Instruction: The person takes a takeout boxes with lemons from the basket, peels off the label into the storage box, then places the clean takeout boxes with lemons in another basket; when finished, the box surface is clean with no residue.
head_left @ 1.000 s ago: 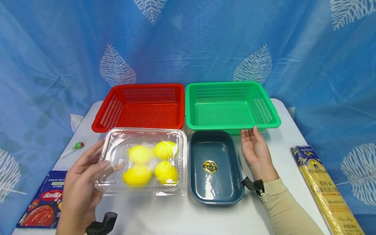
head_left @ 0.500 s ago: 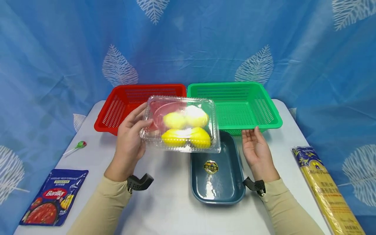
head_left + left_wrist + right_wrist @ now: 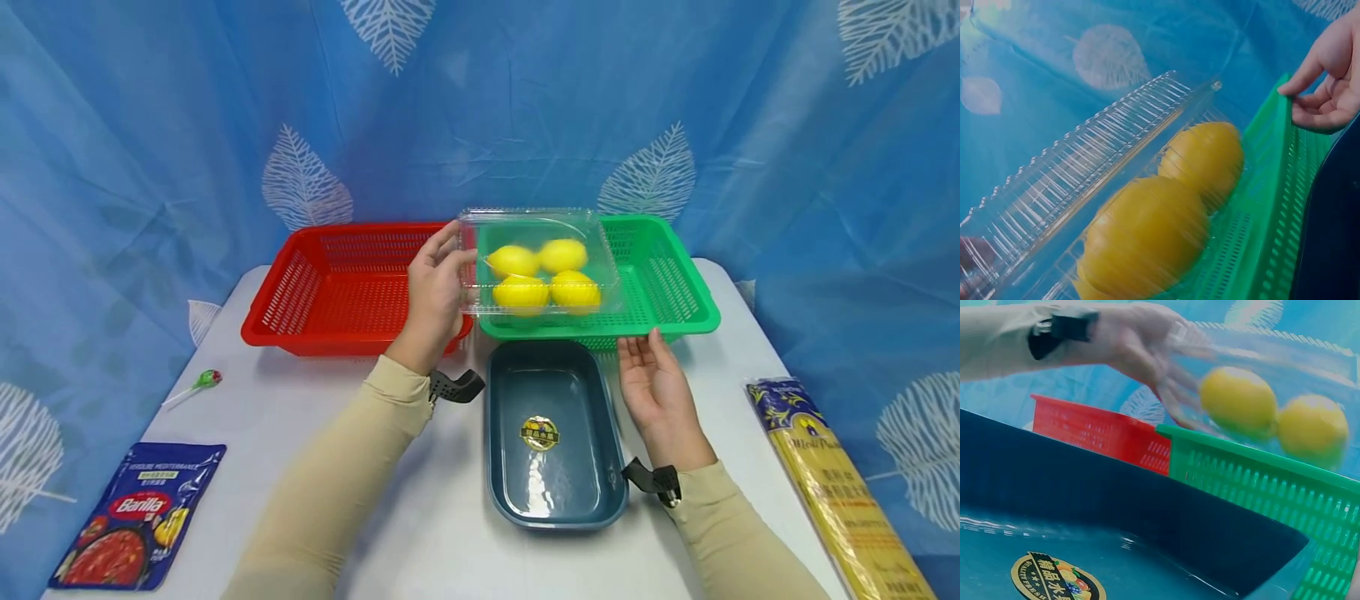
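Note:
My left hand (image 3: 435,292) grips the left edge of a clear plastic clamshell box (image 3: 536,223) with several yellow lemons (image 3: 576,292) inside. The box is held over the green basket (image 3: 678,283), a little tilted, and it covers much of the basket's left part in the head view. At the basket's front rim is my right hand (image 3: 656,400), palm up. In the left wrist view its thumb (image 3: 1300,81) lies on the rim with the fingers curled beneath, pinching it. Lemons (image 3: 1147,237) show through the ridged plastic close to the basket's wall.
A red basket (image 3: 337,342) stands left of the green one. In front sits a dark blue tray (image 3: 555,475) with a round sticker. A lollipop (image 3: 206,379) and a Barilla pouch (image 3: 138,517) lie left; a yellow pasta pack (image 3: 840,492) lies right.
My left hand has carried the lemon box from the front left, rightward and away from me, over the green basket. The right hand has stayed at the basket's rim.

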A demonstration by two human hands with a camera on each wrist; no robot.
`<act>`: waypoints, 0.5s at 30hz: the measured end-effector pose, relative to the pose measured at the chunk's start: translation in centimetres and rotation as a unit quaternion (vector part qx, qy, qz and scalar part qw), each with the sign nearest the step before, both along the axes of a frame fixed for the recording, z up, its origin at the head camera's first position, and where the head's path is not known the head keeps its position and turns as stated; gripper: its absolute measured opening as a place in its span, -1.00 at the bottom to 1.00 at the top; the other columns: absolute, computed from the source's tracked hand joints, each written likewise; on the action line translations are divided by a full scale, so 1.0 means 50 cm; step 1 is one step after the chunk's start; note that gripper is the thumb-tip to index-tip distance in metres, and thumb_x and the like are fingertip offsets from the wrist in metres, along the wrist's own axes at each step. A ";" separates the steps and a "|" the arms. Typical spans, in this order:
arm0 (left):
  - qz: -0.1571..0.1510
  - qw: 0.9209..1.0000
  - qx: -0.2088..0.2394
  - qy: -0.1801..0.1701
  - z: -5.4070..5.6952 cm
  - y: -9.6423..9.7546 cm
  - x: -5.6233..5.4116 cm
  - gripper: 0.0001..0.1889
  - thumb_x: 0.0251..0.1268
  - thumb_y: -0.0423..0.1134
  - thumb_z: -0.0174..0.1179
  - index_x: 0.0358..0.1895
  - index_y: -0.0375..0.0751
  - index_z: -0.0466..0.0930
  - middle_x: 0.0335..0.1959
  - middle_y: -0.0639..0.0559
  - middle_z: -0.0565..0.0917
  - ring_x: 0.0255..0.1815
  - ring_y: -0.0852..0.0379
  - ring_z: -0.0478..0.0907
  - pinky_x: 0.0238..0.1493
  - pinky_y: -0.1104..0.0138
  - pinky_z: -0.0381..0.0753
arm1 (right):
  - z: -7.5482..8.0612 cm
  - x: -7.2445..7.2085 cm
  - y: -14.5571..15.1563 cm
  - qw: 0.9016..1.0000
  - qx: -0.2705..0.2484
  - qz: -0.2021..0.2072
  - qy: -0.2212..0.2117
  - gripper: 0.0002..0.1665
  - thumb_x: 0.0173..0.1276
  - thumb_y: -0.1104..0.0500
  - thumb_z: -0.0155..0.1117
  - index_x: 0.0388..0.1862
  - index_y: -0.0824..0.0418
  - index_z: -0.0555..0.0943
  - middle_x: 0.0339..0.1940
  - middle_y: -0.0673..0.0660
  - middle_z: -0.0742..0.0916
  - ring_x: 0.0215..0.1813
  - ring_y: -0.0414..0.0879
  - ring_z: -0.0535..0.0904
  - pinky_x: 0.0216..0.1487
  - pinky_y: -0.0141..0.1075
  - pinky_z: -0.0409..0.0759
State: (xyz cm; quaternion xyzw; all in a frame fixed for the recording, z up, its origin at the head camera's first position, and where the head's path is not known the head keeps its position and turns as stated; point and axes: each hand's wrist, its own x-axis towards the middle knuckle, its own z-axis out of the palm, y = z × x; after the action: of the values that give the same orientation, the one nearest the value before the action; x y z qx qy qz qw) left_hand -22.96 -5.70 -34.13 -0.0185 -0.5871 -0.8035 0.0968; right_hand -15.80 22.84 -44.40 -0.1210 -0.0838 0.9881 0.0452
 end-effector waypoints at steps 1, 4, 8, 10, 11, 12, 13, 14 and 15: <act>0.005 1.000 -0.009 -0.009 -0.005 0.010 -0.009 -0.50 0.49 -0.37 0.20 0.45 -0.03 0.58 0.45 -0.05 0.47 -0.49 0.13 0.50 -0.43 0.25 0.72 | -0.002 0.001 0.000 1.000 -0.002 0.001 0.000 -0.80 0.61 0.31 0.17 0.13 0.29 0.45 -0.05 0.18 0.57 0.02 -0.01 0.57 0.35 -0.27 0.51; 0.013 0.999 -0.036 -0.025 -0.015 0.036 -0.033 -0.48 0.49 -0.35 0.20 0.47 -0.01 0.56 0.47 -0.02 0.46 -0.42 0.21 0.49 -0.38 0.24 0.69 | -0.005 0.004 -0.001 1.000 0.003 0.001 -0.001 -0.76 0.60 0.31 0.19 0.17 0.29 0.45 -0.05 0.18 0.58 0.03 -0.01 0.58 0.36 -0.27 0.51; 0.018 0.997 -0.068 -0.016 -0.021 0.071 -0.056 -0.47 0.50 -0.39 0.21 0.49 -0.07 0.54 0.51 0.00 0.44 -0.20 0.26 0.50 -0.22 0.39 0.58 | -0.006 0.003 -0.001 1.000 0.011 0.001 -0.002 -0.78 0.61 0.30 0.18 0.15 0.29 0.45 -0.06 0.18 0.59 0.01 -0.01 0.59 0.34 -0.26 0.54; 0.020 0.997 -0.076 -0.010 -0.023 0.088 -0.066 -0.47 0.49 -0.41 0.21 0.48 -0.11 0.54 0.52 -0.01 0.43 0.11 0.17 0.54 0.04 0.36 0.59 | -0.007 0.003 0.000 1.000 0.017 0.002 0.000 -0.79 0.62 0.30 0.18 0.14 0.29 0.46 -0.06 0.18 0.59 0.01 -0.01 0.59 0.33 -0.26 0.54; 0.019 0.997 -0.080 -0.010 -0.025 0.096 -0.070 -0.47 0.49 -0.42 0.21 0.49 -0.13 0.53 0.53 -0.02 0.42 0.32 0.13 0.47 0.21 0.31 0.56 | -0.006 0.003 0.000 1.000 0.022 0.002 0.002 -0.80 0.62 0.30 0.18 0.13 0.29 0.46 -0.06 0.18 0.58 0.01 -0.01 0.59 0.33 -0.26 0.54; 0.018 0.996 -0.083 -0.010 -0.027 0.105 -0.075 -0.47 0.48 -0.43 0.22 0.49 -0.15 0.52 0.53 -0.02 0.42 0.48 0.09 0.34 0.34 0.25 0.49 | -0.006 0.003 0.000 1.000 0.027 0.001 0.003 -0.79 0.62 0.29 0.17 0.14 0.29 0.45 -0.05 0.17 0.58 0.01 -0.01 0.59 0.33 -0.26 0.54; 0.016 0.996 -0.087 -0.013 -0.029 0.113 -0.080 -0.46 0.47 -0.43 0.22 0.49 -0.16 0.52 0.53 -0.02 0.42 0.53 0.04 0.30 0.39 0.19 0.46 | -0.006 0.003 -0.001 0.999 0.032 0.001 0.004 -0.78 0.62 0.29 0.17 0.15 0.29 0.45 -0.05 0.17 0.58 0.01 -0.02 0.59 0.33 -0.26 0.54; 0.015 0.995 -0.093 -0.018 -0.031 0.121 -0.084 -0.46 0.47 -0.43 0.22 0.49 -0.16 0.52 0.53 -0.03 0.42 0.55 0.01 0.29 0.41 0.14 0.45 | -0.006 0.003 -0.001 0.999 0.034 0.002 0.005 -0.78 0.62 0.29 0.17 0.15 0.29 0.45 -0.05 0.17 0.58 0.01 -0.02 0.59 0.33 -0.27 0.54; 0.014 0.994 -0.102 -0.023 -0.032 0.129 -0.087 -0.45 0.47 -0.42 0.22 0.49 -0.17 0.51 0.53 -0.04 0.43 0.55 0.00 0.28 0.41 0.12 0.45 | -0.005 0.003 -0.002 0.999 0.039 0.001 0.005 -0.77 0.63 0.28 0.17 0.16 0.29 0.45 -0.04 0.17 0.57 0.01 -0.02 0.59 0.33 -0.27 0.55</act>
State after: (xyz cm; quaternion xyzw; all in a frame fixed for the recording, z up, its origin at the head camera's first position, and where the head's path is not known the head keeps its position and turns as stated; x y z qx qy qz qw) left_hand -27.31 0.73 -35.74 -0.0019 -0.6682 -0.7383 0.0918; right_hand -15.63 22.76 -44.67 -0.1144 -0.1224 0.9846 0.0497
